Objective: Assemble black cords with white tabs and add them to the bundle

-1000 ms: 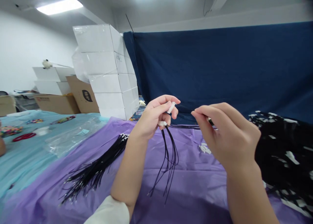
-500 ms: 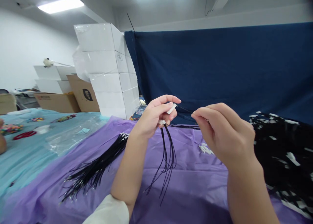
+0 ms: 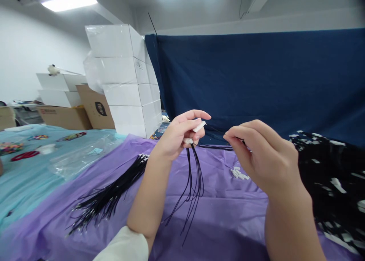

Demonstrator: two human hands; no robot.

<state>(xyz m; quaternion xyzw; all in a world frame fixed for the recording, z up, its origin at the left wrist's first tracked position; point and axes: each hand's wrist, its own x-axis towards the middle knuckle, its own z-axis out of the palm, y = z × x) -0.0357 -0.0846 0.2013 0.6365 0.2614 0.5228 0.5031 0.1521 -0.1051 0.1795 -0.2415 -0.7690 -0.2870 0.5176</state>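
My left hand (image 3: 182, 133) is closed in mid-air, pinching a small white tab (image 3: 199, 126) between thumb and fingers. Several thin black cords (image 3: 196, 177) hang from its lower fingers, with a second white piece (image 3: 188, 140) at their top. My right hand (image 3: 262, 150) is closed in a pinch to the right. Between both hands runs a thin dark strand (image 3: 215, 129), and black cords stretch below it. The right fingertips hide where the strand ends. Below the right hand, a small heap of white pieces (image 3: 238, 173) lies on the purple cloth (image 3: 228, 215).
A bundle of black cords with white ends (image 3: 114, 192) lies at left on the purple cloth. A large black pile with white tabs (image 3: 327, 177) covers the right. Stacked white boxes (image 3: 122, 74) stand behind, beside a blue curtain (image 3: 256, 78). A plastic bag (image 3: 82, 158) rests on the teal cloth.
Both hands keep nearly the same pose and grip. The hanging cords have swung slightly to the left, and the whole view has shifted a little.
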